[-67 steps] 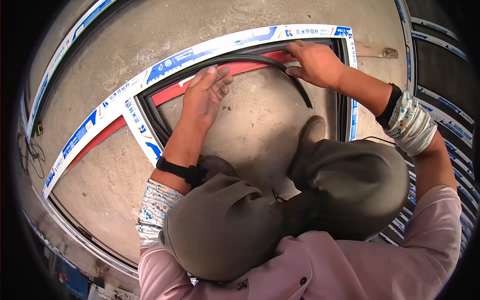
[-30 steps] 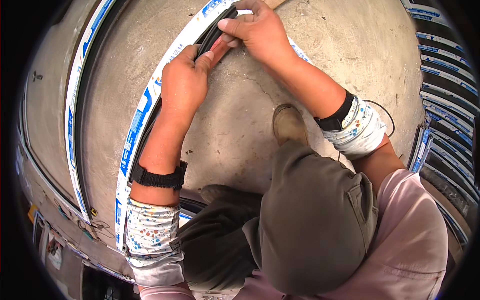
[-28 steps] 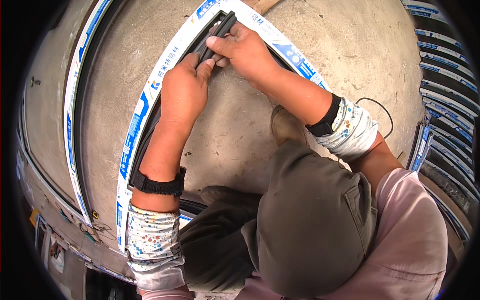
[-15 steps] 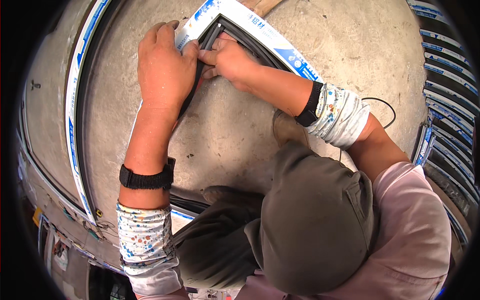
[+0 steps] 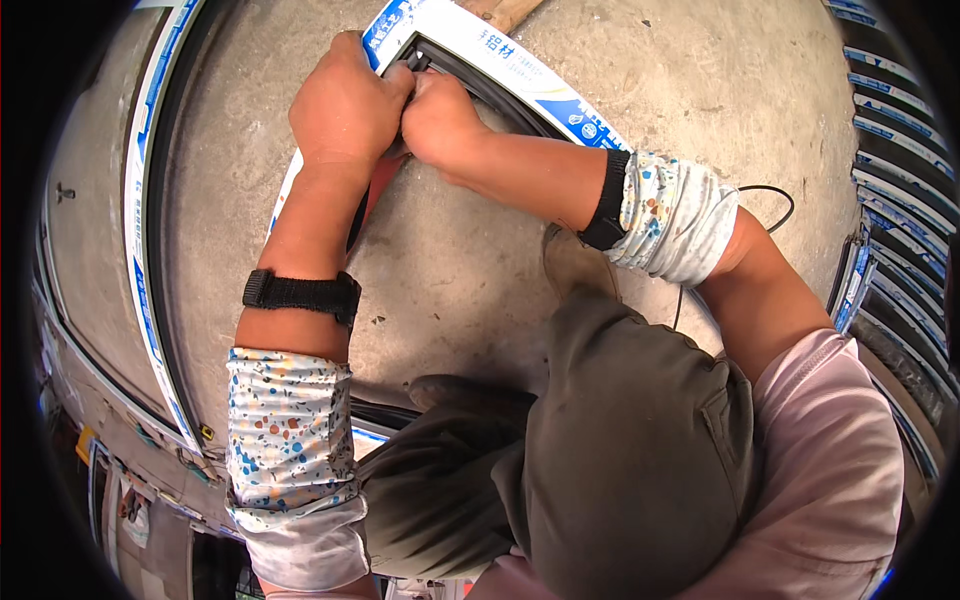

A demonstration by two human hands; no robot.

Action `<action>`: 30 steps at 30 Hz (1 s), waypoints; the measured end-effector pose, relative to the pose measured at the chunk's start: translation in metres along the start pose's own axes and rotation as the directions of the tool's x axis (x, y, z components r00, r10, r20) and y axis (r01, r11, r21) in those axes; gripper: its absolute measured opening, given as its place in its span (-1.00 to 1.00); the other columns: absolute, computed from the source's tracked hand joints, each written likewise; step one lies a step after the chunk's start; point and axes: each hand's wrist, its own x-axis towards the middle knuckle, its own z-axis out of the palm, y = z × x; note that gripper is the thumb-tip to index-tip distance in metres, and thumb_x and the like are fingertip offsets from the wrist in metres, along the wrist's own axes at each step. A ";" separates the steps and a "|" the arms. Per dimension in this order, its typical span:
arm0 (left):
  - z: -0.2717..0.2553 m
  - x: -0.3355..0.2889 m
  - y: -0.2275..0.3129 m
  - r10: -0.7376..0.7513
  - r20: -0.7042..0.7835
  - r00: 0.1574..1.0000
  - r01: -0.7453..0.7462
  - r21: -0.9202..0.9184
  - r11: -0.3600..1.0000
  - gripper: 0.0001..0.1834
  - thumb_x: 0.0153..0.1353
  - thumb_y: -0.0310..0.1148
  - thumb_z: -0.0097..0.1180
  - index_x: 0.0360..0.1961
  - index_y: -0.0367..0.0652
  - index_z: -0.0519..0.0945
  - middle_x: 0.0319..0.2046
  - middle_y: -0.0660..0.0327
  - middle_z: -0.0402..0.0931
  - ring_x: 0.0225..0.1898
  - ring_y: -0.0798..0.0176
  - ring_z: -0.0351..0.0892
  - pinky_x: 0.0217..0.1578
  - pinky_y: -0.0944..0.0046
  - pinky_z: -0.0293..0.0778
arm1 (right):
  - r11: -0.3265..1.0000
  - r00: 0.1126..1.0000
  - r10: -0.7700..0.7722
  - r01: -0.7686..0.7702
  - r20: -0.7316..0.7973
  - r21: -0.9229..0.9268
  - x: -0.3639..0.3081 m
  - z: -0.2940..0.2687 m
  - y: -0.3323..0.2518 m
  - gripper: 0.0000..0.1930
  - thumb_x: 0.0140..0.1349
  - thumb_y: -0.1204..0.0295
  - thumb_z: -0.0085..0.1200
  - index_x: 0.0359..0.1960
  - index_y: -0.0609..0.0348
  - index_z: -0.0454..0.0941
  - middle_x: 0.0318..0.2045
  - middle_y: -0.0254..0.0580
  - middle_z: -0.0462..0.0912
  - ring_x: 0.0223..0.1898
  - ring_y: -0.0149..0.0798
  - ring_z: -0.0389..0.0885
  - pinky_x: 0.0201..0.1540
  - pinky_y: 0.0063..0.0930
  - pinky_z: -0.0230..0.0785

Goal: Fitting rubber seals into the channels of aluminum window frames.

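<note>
A frame covered in white and blue film has one corner at the top of the view, with black rubber strip along its inner edge. My left hand wraps over the frame's left bar, its thumb bent into the inner corner. My right hand is closed beside that thumb, fingers pinched on the black strip at the corner; the fingertips are mostly hidden. Under my left wrist shows a red strip-like thing, its kind unclear, alongside a black length.
A long film-covered bar runs down the left side. Several similar bars lie in a row at the far right. A piece of wood touches the frame's far side. A thin black cable curves by my right elbow. My shoe rests on the concrete floor.
My right hand has turned and curled into a tighter fist at the corner. My left fingers have bent further over the bar. The frame appears slightly higher and further left.
</note>
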 end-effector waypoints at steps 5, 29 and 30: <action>0.006 0.003 0.000 -0.036 -0.007 0.999 0.036 0.037 0.999 -0.48 0.08 -0.04 0.16 -0.02 -0.15 0.54 -0.24 -0.11 0.65 -0.17 -0.19 0.64 -0.11 -0.04 0.51 | 0.992 0.998 0.028 -0.021 0.055 -0.123 0.002 -0.008 -0.002 -0.79 0.26 0.60 -0.14 -0.19 0.40 0.56 -0.15 0.08 0.63 -0.13 -0.15 0.61 -0.10 -0.27 0.42; 0.002 0.000 -0.003 0.000 -0.012 1.000 0.001 0.070 0.998 -0.47 0.10 -0.07 0.18 0.03 -0.17 0.51 -0.19 -0.05 0.65 -0.15 -0.15 0.65 -0.11 -0.01 0.52 | 0.986 0.984 0.118 -0.133 0.137 0.104 -0.002 -0.003 -0.011 -0.81 0.33 0.56 -0.18 -0.20 0.32 0.53 -0.24 -0.04 0.63 -0.29 -0.17 0.65 -0.36 -0.21 0.58; 0.003 0.001 -0.001 -0.011 0.008 1.000 0.010 0.075 0.997 -0.47 0.10 -0.05 0.18 0.00 -0.18 0.51 -0.21 -0.06 0.65 -0.17 -0.15 0.66 -0.12 -0.01 0.53 | 0.984 0.984 0.137 -0.148 0.114 0.099 -0.002 -0.004 -0.012 -0.81 0.33 0.56 -0.17 -0.21 0.32 0.54 -0.23 -0.03 0.63 -0.28 -0.17 0.66 -0.35 -0.19 0.60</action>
